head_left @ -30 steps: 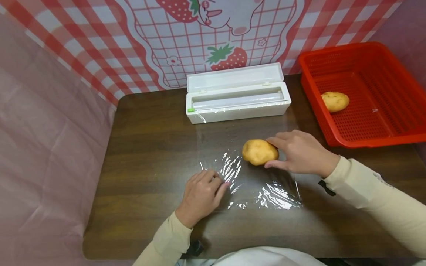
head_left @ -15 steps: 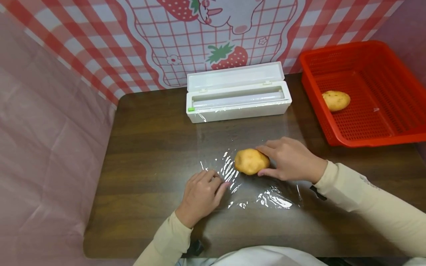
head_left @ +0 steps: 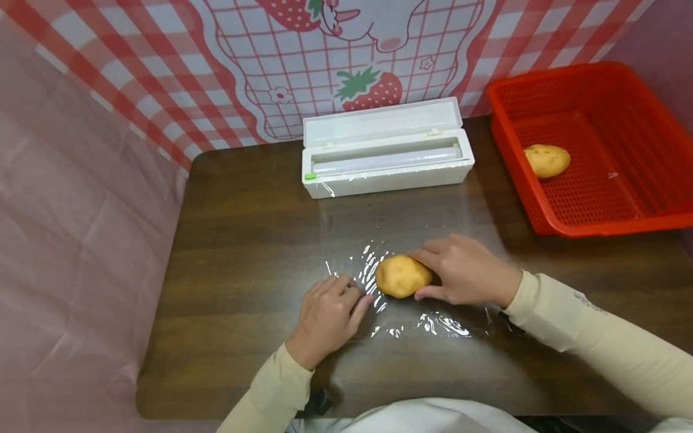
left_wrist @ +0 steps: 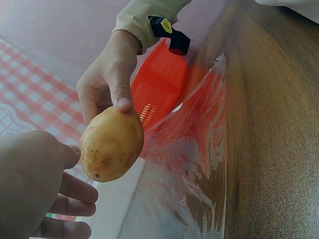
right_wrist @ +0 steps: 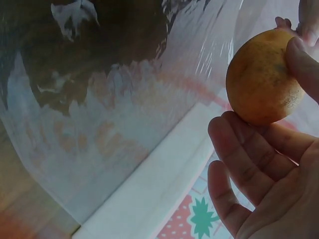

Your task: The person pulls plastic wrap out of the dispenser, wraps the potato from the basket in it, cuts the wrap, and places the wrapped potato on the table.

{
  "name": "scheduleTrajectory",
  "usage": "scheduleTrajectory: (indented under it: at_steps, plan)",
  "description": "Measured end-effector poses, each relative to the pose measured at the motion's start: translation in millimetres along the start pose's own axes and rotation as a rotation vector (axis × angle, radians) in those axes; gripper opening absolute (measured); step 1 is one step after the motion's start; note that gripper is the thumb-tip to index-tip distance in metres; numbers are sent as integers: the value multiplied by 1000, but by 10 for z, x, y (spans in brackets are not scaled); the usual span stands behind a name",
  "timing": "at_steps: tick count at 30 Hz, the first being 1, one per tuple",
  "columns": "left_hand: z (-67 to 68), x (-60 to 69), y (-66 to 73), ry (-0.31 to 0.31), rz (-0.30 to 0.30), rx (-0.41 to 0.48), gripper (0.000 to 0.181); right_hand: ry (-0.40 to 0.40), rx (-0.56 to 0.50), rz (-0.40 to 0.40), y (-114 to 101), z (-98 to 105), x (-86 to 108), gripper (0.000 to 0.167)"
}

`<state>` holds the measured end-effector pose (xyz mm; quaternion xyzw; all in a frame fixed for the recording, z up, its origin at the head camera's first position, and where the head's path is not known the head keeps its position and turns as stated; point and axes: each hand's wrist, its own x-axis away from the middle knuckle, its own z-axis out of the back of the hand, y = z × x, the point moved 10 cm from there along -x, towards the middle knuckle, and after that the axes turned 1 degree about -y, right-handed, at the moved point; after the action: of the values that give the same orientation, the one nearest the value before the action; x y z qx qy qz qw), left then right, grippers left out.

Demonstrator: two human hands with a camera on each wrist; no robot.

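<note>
R hand (head_left: 465, 270) pinches potato (head_left: 397, 276), long axis approx. parallel w/ desk (head_left: 233, 270) front edge; L hand (head_left: 330, 313) just left, fingers loose, empty.

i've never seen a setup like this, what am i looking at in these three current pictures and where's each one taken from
There's no robot here, just a person's two bare hands. The head camera looks forward and down; each wrist camera watches its own hand's work. The right hand holds a potato over clear film that runs from an open white box across the wooden table. The left hand is close by, not gripping the potato. At right, a red basket contains a second potato.
</note>
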<state>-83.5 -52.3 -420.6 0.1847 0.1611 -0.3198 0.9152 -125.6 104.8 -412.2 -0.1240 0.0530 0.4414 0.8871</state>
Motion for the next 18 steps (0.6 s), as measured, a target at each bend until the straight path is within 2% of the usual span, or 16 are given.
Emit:
scheduleTrajectory:
  at_steps: [9, 14, 18]
  plan:
    - [-8, -13, 15, 0, -9, 9, 28, -44, 10, -18, -76, -105, 25, 72]
    - [-10, -53, 23, -6, -1, 32, 23, -19, 16, -17, -104, -136, 35, 71]
    - [-2, -133, 53, -15, -9, 30, 29, -4, 33, -17, -115, -187, 35, 69]
